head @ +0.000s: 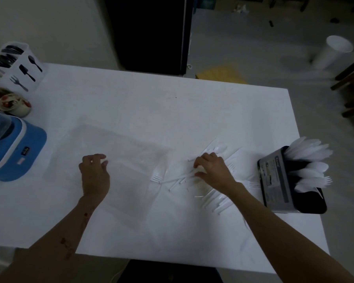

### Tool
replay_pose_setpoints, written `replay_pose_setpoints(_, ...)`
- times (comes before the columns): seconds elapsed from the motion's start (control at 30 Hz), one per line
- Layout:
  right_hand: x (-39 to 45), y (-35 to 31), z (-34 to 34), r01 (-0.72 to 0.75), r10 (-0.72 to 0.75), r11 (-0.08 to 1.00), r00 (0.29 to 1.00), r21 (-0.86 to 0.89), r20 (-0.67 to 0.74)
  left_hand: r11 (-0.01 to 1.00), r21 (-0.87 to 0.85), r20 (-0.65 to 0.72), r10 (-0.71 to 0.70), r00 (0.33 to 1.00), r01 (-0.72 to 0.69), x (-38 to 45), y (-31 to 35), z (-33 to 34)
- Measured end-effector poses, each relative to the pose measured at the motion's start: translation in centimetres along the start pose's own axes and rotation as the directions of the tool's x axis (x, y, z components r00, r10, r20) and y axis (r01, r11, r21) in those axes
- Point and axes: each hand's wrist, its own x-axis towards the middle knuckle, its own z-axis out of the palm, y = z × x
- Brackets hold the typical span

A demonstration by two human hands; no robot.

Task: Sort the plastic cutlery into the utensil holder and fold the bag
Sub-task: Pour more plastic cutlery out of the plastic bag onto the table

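Note:
A clear plastic bag point(127, 160) lies flat on the white table point(151, 103), left of centre. My left hand point(94, 172) rests on the bag with its fingers loosely curled. A loose pile of white plastic cutlery point(213, 193) spreads to the right of the bag, with forks, a spoon point(220, 149) and several handles. My right hand point(209, 168) sits in this pile, its fingers curled round some white cutlery pieces. The black utensil holder point(284, 184) stands at the table's right edge, filled with upright white spoons and forks.
A white caddy point(23, 66) with printed cutlery icons stands at the far left corner. Beside it are a small patterned bowl point(14, 105) and a blue appliance point(18, 150). A white cup point(333, 52) and chair legs are off the table at right.

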Motion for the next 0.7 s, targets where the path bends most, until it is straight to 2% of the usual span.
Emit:
replay_pose_setpoints(0.07,0.2,-2.3,1.3,0.077,-0.077,0.997,0.997,0.026,-0.023,1.0,0.007,-0.079,0.019,0.997,-0.018,-1.0,1.8,0.6)
replay_pose_setpoints(0.13,0.4,-5.3,3.1,0.104,-0.102,0.993,0.994,0.057,-0.022,0.99,-0.072,-0.104,0.113,0.988,-0.121,-2.6,4.3,0.8)
replay_pose_setpoints(0.23,0.8,-9.0,5.0,-0.046,0.043,0.993,0.999,0.111,0.03,0.947,-0.109,0.081,0.311,0.947,-0.302,-5.2,7.0,1.0)
replay_pose_setpoints(0.33,1.3,-10.7,6.2,-0.231,0.223,0.961,0.972,0.153,0.073,0.922,0.02,0.287,0.364,0.886,-0.386,-6.8,6.6,1.8)
replay_pose_setpoints(0.4,1.7,-11.1,6.6,-0.302,0.295,0.936,0.953,0.18,0.066,0.929,0.042,0.401,0.321,0.858,-0.368,-7.1,5.7,2.2)
replay_pose_setpoints(0.47,2.3,-11.2,6.7,-0.356,0.346,0.914,0.934,0.196,0.084,0.962,-0.044,0.443,0.261,0.858,-0.27,-7.2,5.3,2.2)
replay_pose_setpoints(0.57,2.9,-11.0,6.5,-0.386,0.361,0.902,0.92,0.194,0.152,0.963,-0.206,0.415,0.245,0.876,-0.172,-7.1,5.2,2.0)
replay_pose_setpoints(0.63,3.2,-10.9,6.1,-0.369,0.33,0.908,0.922,0.199,0.205,0.957,-0.23,0.399,0.257,0.88,-0.176,-7.1,5.1,1.9)
replay_pose_setpoints(0.7,3.3,-10.4,5.3,-0.374,0.31,0.871,0.921,0.318,0.235,0.959,-0.23,0.391,0.25,0.886,-0.169,-7.1,5.0,2.0)
